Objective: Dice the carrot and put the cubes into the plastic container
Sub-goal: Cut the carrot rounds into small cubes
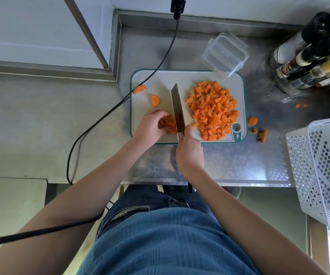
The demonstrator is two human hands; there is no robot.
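person standing at the metal surface, blue shirt and jeans filling the near part of the view, both bare forearms reaching forward. right hand is wrapping its grip around the knife handle, fingers curled closed on it, blade lying along the cutting board with the tip pointing away from the body. left hand is sitting just left of the blade, fingers curled down and pinching a small bunch of carrot pieces against the board, touching the blade's left side. right of the knife a big pile of carrot cubes is covering most of the board's right half, reaching near its hanging hole. two half-round carrot slices are lying on the board's far left part, one right at the edge. a few stray carrot bits are sitting on the surface just off the board's right edge, more tiny ones farther right. white perforated baskets are standing at the right edge, near side. past the board, the clear plastic container is sitting tilted, touching or overlapping the board's far right corner, no carrot showing inside it. bottles in a clear holder are standing at the far right. a black cable is running from the far wall across the left side toward the body.
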